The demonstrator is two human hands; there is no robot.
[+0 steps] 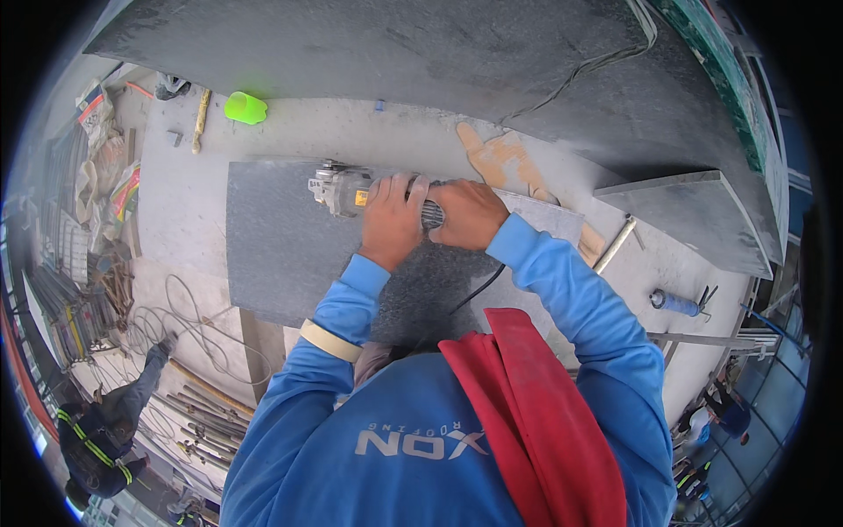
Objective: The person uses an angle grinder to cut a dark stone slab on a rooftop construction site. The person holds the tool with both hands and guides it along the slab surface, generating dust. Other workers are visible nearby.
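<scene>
My left hand (392, 221) is wrapped over the body of an angle grinder (339, 191), behind its metal gear head. Close beside it, my right hand (471, 214) grips the dark ribbed rear end of the same tool. The grinder lies level along the far edge of a dark grey stone slab (290, 250), its head pointing left. Its disc is mostly hidden at that edge. A black power cord (481, 290) runs back toward me over the slab. Dust coats the fingers of my left hand.
Large dark panels (351, 53) stand beyond the slab, with a smaller slab (694, 215) leaning at right. A green cup (246, 108), tan cardboard (500, 158) and a caulking gun (680, 303) lie around. Loose cable (189, 321) and a person (110, 430) are at lower left.
</scene>
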